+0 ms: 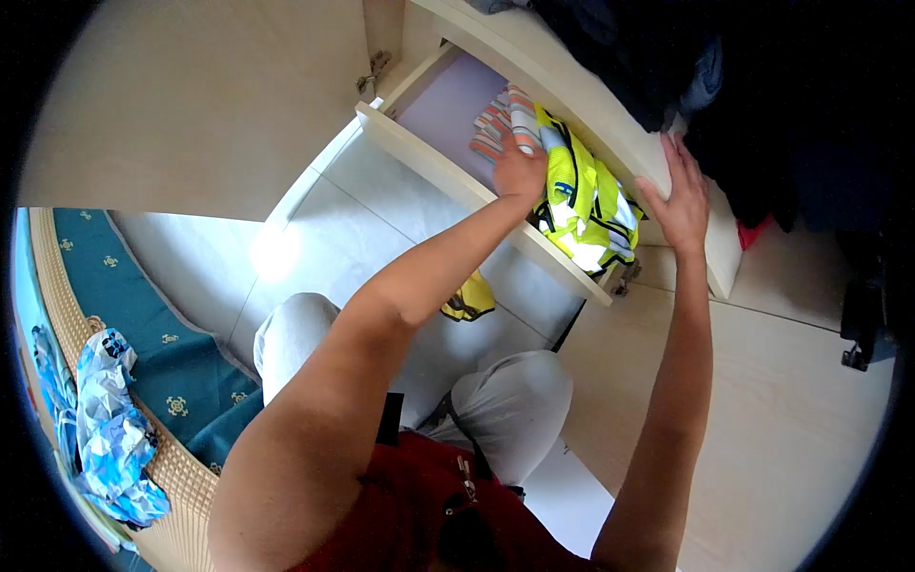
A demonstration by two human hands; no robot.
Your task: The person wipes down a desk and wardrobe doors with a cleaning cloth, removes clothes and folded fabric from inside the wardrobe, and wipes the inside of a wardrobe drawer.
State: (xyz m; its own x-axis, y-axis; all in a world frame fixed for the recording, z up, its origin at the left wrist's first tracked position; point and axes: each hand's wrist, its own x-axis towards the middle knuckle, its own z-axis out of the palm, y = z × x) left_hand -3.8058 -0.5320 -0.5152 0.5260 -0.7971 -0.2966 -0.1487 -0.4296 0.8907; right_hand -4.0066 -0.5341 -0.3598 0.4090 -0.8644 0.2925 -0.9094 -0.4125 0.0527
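My left hand (pixel 520 173) is inside the pulled-out drawer (pixel 419 162), its fingers closed on a folded cloth with orange, white and grey stripes (pixel 524 119). Some of those fingers are hidden by the cloth. Right beside it, a bundled neon-yellow reflective vest (pixel 581 195) with black trim fills the drawer's right end. My right hand (pixel 681 195) lies with fingers spread against the edge of the wooden shelf board (pixel 591 95) above the drawer and holds nothing.
Dark clothes (pixel 610 48) hang over the shelf. Cabinet doors (pixel 210 95) stand open on both sides. A yellow piece of fabric (pixel 471 297) lies on the tiled floor by my knees. At left are a green patterned cloth (pixel 162 334) and a crumpled blue-white fabric (pixel 114 429).
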